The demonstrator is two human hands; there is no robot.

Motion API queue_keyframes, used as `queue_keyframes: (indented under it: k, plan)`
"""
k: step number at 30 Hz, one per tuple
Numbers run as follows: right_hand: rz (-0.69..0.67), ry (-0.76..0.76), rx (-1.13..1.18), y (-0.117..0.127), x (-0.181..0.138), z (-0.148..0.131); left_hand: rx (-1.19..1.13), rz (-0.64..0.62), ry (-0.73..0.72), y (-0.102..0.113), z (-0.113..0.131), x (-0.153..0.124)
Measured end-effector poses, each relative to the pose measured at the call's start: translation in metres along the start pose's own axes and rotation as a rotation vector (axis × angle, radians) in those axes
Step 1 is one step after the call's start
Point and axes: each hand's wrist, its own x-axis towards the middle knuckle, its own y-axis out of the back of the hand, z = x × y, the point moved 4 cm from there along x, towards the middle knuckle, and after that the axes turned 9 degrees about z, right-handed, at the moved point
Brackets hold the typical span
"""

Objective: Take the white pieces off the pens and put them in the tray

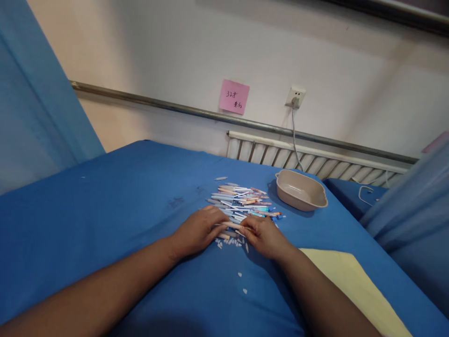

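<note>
Both hands are close together at the near side of a pile of pen parts (242, 199) on the blue cloth. A beige pen barrel (232, 225) spans the gap between them. My left hand (203, 227) has its fingers closed round the barrel's left end. The fingers of my right hand (264, 235) pinch its right end. Small white tips (229, 241) lie scattered just in front of the pile, and a few loose ones rest nearer to me. Thin white refills lie across the coloured barrels in the pile.
A beige plastic basin (300, 189) stands to the right of the pile. Yellow cloth or paper (351, 281) lies beyond my right forearm. Behind the blue-covered bed (115, 201) are a radiator (266, 152), a metal rail and a plugged-in socket (295, 97). Blue curtains hang at both sides.
</note>
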Motion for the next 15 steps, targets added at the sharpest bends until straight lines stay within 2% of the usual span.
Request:
queue_keyframes:
  k: [4,7,12,15]
  plan:
    - [0.027,0.017,0.028,-0.0001,0.0002,-0.004,-0.043,0.057,-0.004,0.0022,0.0038,0.0011]
    - [0.029,0.041,0.034,-0.0005,0.0003,-0.0058,-0.051,0.023,0.002,0.0007,0.0053,0.0017]
    - [0.036,0.051,0.042,-0.0002,0.0004,-0.0049,-0.019,-0.049,0.106,-0.0017,0.001,0.0013]
    - [0.044,0.048,0.039,-0.0002,0.0001,-0.005,-0.036,-0.005,0.101,0.0001,0.0016,0.0009]
